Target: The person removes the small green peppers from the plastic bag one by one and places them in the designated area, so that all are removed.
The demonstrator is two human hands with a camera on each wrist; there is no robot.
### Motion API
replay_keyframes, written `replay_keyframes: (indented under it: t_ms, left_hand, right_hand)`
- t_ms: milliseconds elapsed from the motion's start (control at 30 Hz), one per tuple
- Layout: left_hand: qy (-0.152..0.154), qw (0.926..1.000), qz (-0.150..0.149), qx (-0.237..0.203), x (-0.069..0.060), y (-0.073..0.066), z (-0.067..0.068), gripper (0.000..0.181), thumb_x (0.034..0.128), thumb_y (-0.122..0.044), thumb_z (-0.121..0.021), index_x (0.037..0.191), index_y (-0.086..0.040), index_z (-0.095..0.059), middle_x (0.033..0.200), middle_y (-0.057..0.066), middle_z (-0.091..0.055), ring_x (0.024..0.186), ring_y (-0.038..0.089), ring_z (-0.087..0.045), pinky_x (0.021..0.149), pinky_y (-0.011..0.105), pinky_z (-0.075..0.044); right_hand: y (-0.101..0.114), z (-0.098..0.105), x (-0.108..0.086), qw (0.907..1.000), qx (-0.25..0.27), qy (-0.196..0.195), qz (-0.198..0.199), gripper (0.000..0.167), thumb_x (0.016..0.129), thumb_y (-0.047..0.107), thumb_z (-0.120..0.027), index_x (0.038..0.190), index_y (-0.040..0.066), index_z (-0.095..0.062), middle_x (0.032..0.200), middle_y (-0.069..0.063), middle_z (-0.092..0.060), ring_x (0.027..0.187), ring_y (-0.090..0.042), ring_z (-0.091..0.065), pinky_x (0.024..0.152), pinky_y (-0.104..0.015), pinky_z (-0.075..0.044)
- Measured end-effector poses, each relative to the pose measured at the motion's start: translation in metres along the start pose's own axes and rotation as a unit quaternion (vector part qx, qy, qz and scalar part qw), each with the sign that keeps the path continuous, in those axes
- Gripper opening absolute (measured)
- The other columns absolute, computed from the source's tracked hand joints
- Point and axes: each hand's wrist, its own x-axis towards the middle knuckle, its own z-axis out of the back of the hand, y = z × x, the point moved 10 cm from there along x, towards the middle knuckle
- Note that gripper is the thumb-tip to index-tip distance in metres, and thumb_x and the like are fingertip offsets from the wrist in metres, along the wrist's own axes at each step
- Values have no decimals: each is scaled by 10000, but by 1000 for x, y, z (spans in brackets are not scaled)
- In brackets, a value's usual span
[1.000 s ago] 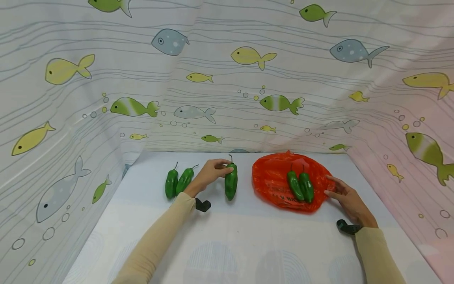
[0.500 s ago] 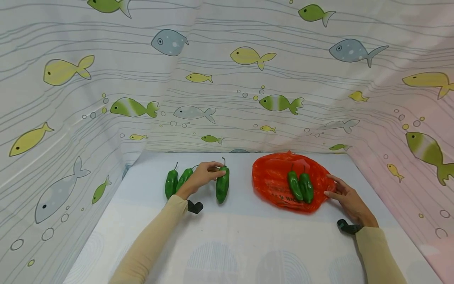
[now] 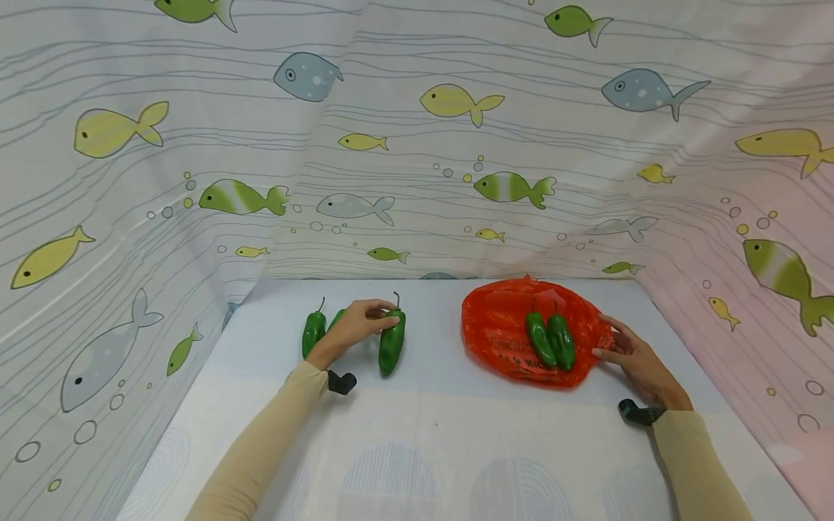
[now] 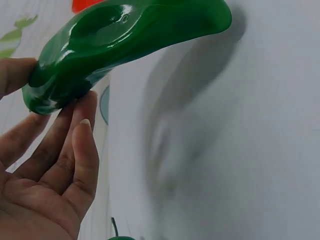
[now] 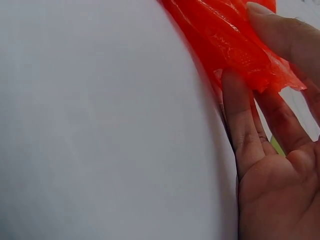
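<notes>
A green pepper [image 3: 392, 347] hangs from the left hand [image 3: 355, 325], pinched near its stem end between thumb and fingers. In the left wrist view the pepper [image 4: 125, 35] shows above its shadow, with the left hand [image 4: 50, 165] at its thick end. The right hand [image 3: 641, 369] pinches the right edge of a red plastic bag [image 3: 489, 318]. Up close in the right wrist view, thumb and fingers of the right hand [image 5: 280, 175] are around the crumpled bag edge [image 5: 225, 40]. Two green peppers [image 3: 539, 339] [image 3: 560, 341] lie on the bag.
Two more green peppers lie at the left of the white table [image 3: 436, 449]: one upright in view [image 3: 313, 334], the other [image 3: 337, 318] mostly hidden behind the left hand. A fish-patterned cloth [image 3: 417, 166] stands at the back and both sides.
The left hand has moved left with its pepper, away from the bag and towards the two peppers at the left. The right hand has stayed at the bag's edge.
</notes>
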Motion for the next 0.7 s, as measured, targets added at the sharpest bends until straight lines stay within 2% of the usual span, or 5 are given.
replay_keyframes:
  t_ms: [267,433,700]
  left_hand:
    - [-220,9985,-54,492,-5,3,10,434,956,-377,-749,1327,-163,-679,1224,65,-688,1144,237,-633,913,427,-519]
    - [-346,9975,-106,608,-5,6,17,445,956,-366,-753,1330,-137,-678,1214,61,-689,1097,235,-643,899,412,-515]
    - [-483,9959,-133,750,-5,9,33,438,959,-343,-748,1322,-106,-688,1203,92,-696,1066,252,-653,875,414,-526]
  right_hand:
    - [-3,1,2,9999,-114,6,-12,836,969,296,-745,1634,362,-244,1553,-142,-360,1264,-78,-460,934,-111,-458]
    - [-3,1,1,9999,-124,35,15,833,972,278,-742,1636,345,-243,1545,-141,-368,1247,-48,-480,937,-118,-463]
    - [-1,2,-1,9999,-121,11,61,814,982,251,-732,1635,328,-253,1438,-22,-463,1198,-10,-524,930,-121,-471]
